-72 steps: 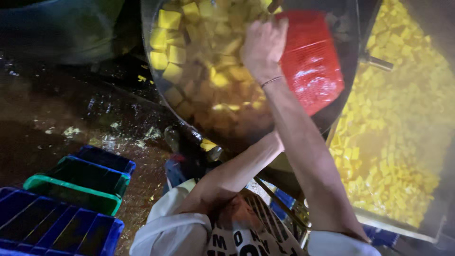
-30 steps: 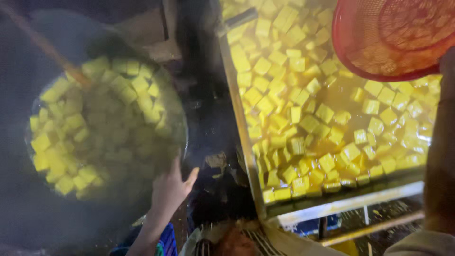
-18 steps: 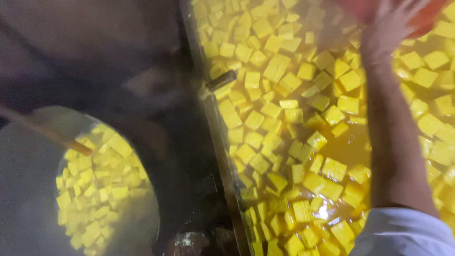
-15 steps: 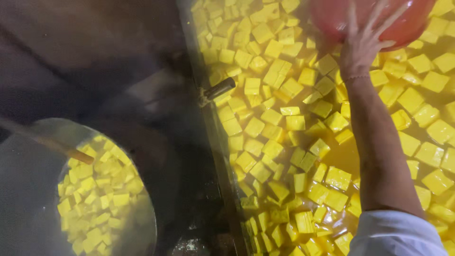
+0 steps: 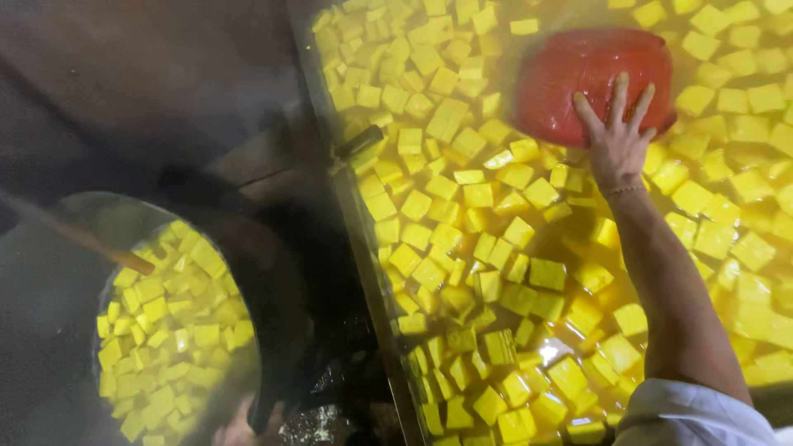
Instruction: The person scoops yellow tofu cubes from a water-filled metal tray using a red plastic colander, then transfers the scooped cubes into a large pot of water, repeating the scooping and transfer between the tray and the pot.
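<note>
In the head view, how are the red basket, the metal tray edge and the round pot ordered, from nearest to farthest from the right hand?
1. Red basket: under the right hand, its fingers spread on it.
2. Metal tray edge: left of the hand, mid-picture.
3. Round pot: far lower left, holding yellow cubes.

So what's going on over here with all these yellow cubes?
A person's right hand presses a red plastic basket down among yellow cubes floating in a big metal tank of yellowish liquid. Beside the tank, a round pot holds more cubes, with a wooden stick in it. The left hand shows only partly at the pot's near edge.
</note>
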